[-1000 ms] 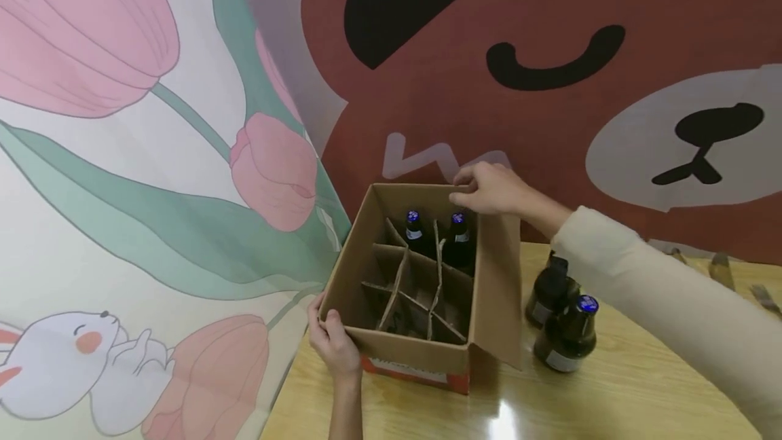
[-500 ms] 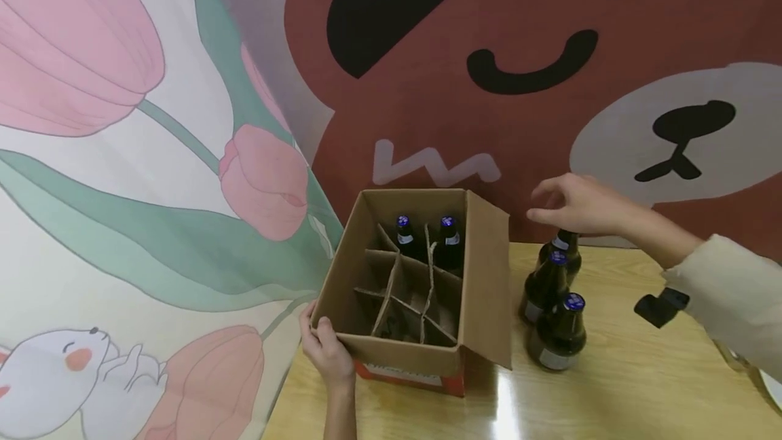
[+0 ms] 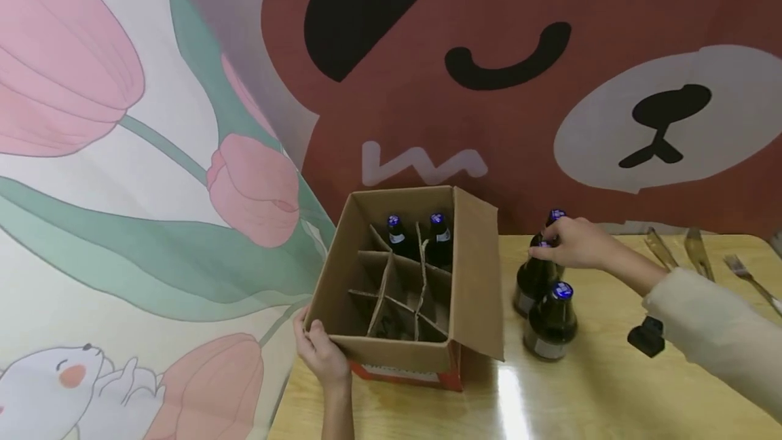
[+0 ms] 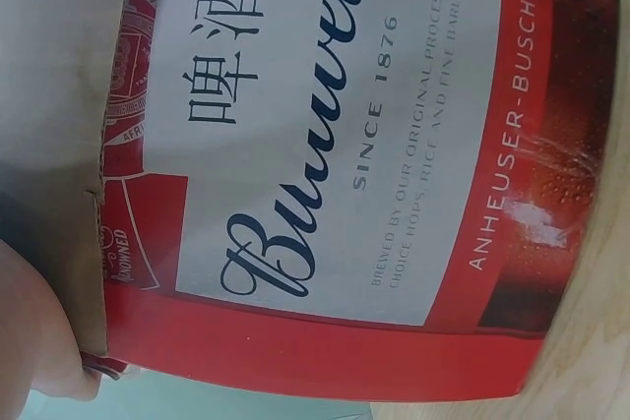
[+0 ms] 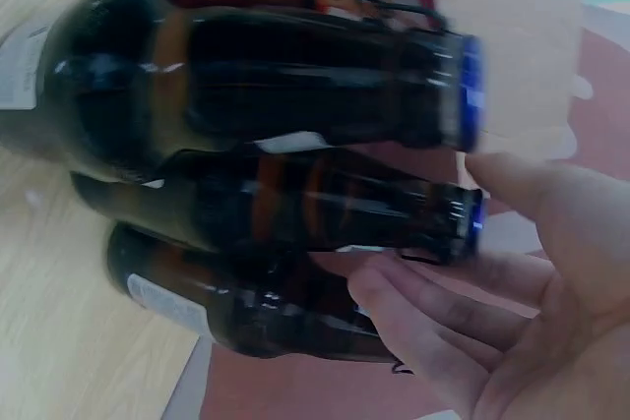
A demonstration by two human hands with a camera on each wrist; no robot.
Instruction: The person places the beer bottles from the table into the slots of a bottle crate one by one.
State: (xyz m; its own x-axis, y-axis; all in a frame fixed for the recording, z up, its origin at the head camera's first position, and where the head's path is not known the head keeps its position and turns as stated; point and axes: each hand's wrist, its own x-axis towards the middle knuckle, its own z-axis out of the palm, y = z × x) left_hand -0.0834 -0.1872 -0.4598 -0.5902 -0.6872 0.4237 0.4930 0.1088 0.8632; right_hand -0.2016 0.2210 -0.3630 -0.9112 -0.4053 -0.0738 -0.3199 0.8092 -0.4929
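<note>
My left hand [image 3: 325, 355] holds the near left corner of a cardboard beer box [image 3: 391, 352], thumb over the rim and fingers outside. Two dark beer bottles with blue caps, a left one [image 3: 396, 233] and a right one [image 3: 438, 236], stand in the box's far compartments. Right of the box, three similar bottles stand close together: front [image 3: 552, 328], middle [image 3: 530, 287] and back [image 3: 556, 214]. My right hand [image 3: 577, 244] is at the middle bottle's top. In the right wrist view, its cap lies between my loosely bent fingers [image 5: 394, 302] and thumb, with a gap showing.
Cardboard dividers [image 3: 391, 270] split the box into compartments. Its right flap [image 3: 479, 277] hangs outward beside the bottles. A small black object [image 3: 646, 337] appears by the right sleeve. Transparent-looking utensils and a fork [image 3: 748, 273] lie at the table's [image 3: 611, 399] far right. Printed walls stand close behind.
My right hand has left the box's far rim, moved right and come down to the standing bottles. My left hand keeps its hold on the box corner. The head view has shifted slightly right.
</note>
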